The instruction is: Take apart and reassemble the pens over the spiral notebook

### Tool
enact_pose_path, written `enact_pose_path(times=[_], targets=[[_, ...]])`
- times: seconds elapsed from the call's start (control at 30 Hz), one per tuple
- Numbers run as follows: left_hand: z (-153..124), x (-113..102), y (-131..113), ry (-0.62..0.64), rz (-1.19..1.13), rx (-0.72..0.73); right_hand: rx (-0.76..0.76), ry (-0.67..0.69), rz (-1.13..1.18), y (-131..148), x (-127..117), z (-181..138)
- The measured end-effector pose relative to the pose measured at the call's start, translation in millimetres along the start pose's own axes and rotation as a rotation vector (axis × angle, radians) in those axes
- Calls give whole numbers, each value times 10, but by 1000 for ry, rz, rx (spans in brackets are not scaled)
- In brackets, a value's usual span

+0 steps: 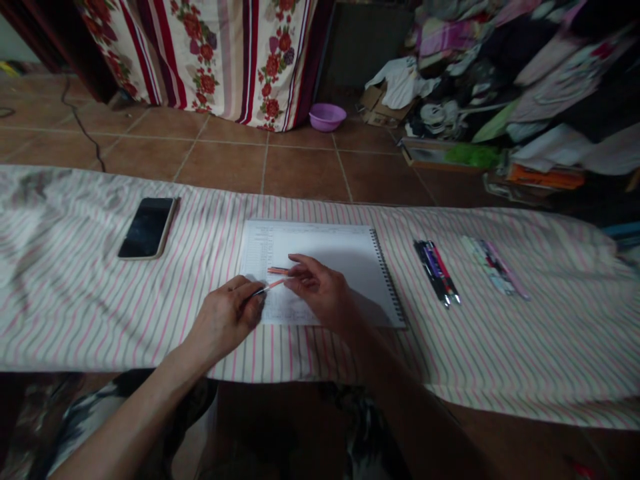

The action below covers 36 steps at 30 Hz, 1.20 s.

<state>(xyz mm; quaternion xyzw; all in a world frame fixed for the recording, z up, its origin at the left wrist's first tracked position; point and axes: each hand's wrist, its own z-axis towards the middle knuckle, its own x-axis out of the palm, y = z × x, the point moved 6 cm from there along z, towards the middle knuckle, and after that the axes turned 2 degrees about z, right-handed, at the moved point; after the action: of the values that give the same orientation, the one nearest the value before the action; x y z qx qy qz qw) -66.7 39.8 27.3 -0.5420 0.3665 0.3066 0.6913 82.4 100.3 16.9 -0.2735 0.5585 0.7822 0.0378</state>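
Note:
An open spiral notebook with printed text along its left side lies on the striped cloth. Over its lower left part, my left hand is closed round a slim pen with a dark end and an orange part. My right hand is curled above the page, its index finger fairly straight, its thumb and fingertips at the pen's orange end. A second thin orange and dark piece sticks out left from the right fingers; whether they grip it or it rests on the page is unclear.
A phone lies to the left. Right of the notebook are a group of dark, purple and red pens and a group of pale pens. Beyond the cloth stand a purple basin, a floral curtain and heaped clothes.

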Motion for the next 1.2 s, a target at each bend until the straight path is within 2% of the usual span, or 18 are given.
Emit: enact_pose_path(times=[0.1,0.23,0.47,0.73,0.9,1.2], targets=[[2,-35,52,-12,58,-28,-97,-89,-229,23,-45,60],[-1,-93,107,-54,95,-60,-134,-45,-437,27,15,98],[-11,-176,174,-77,149,-43,-129,24,-496,24,79,130],[-32,-241,186,-116,104,-17,-122,37,-213,4,63,108],[-32,-258,178,-144,104,-6,-14,32,15,-96,61,72],[-23,-209,145,-108,112,10,211,-10,291,-270,94,59]])
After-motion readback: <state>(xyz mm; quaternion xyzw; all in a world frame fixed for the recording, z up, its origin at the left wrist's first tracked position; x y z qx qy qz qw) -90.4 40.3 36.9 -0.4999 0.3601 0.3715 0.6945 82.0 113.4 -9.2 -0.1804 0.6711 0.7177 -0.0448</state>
